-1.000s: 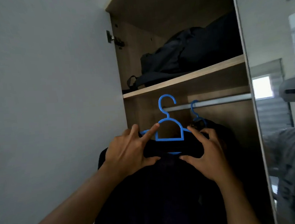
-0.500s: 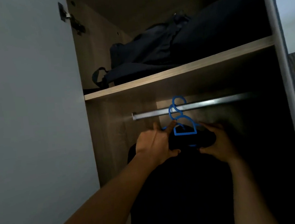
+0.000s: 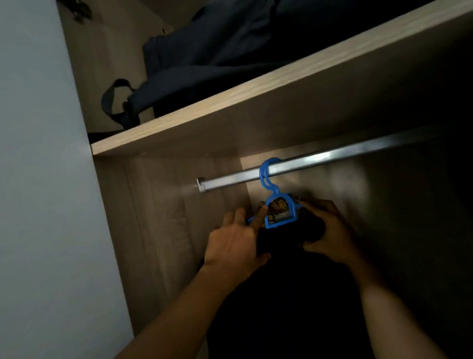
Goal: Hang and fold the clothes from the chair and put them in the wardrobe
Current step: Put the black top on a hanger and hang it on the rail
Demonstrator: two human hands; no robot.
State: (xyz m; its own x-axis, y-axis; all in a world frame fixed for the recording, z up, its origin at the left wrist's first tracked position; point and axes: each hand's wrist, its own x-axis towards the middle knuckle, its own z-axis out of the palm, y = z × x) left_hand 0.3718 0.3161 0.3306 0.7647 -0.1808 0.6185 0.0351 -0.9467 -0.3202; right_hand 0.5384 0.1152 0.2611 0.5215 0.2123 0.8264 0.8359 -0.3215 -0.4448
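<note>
My two forearms enter from the bottom edge, elbows cut off. Between them the black garment (image 3: 282,311) hangs as one dark mass; I cannot make out its hem, sleeves or what kind of piece it is, and its lower part runs out of view. My left hand (image 3: 234,244) pinches its left shoulder, thumb under and fingers nearly straight on top, the forefinger touching the frame of the blue hanger (image 3: 280,223). My right hand (image 3: 330,234) has its fingers curled round a bunch of the cloth at the other shoulder; the fingertips are lost in shadow. Something brownish and patterned shows through the hanger's opening, too blurred to name. The hook sits over the metal rail (image 3: 327,157), whose right end fades into darkness. Above is the wooden shelf (image 3: 252,104) with a dark blue bag (image 3: 219,53), its top cut off. The pale door (image 3: 25,167) fills the left.
</note>
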